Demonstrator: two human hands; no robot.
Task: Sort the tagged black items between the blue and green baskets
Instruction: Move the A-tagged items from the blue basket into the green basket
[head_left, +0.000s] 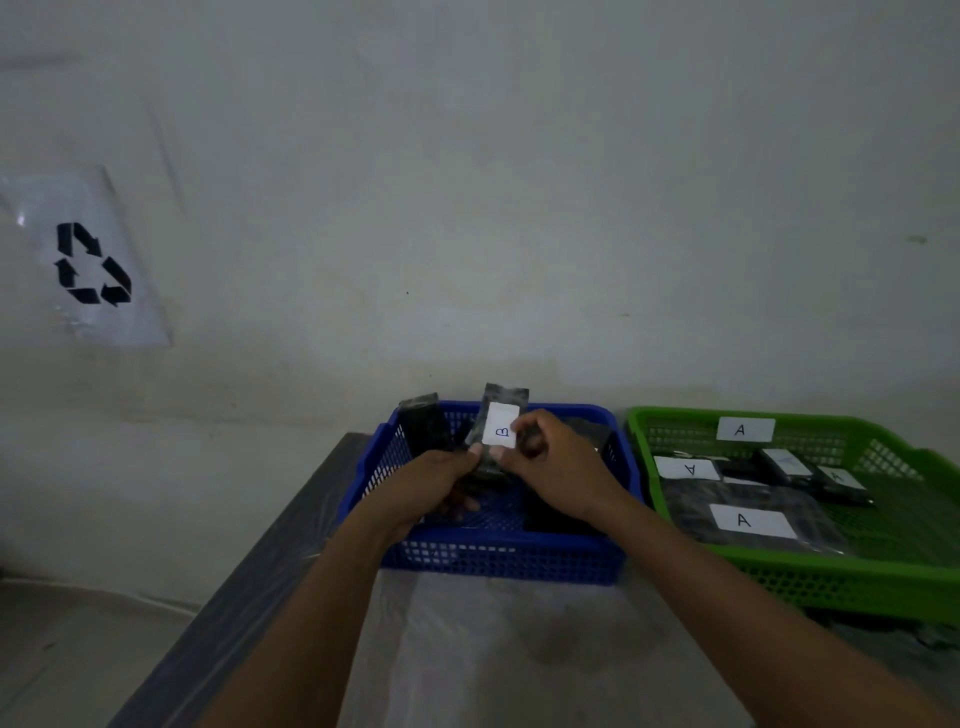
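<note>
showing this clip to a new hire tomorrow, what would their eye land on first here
First the two hands meeting over the blue basket at centre: the left hand and right hand together hold up a black packet whose white tag reads B. Next, the green basket to its right, holding black items with A tags. Last, a recycling symbol sheet on the wall at far left.

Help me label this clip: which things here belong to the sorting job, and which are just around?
Job: blue basket, green basket, held B-tagged black item, A-tagged black items, left hand, right hand.
Around: recycling sign, table.
</note>
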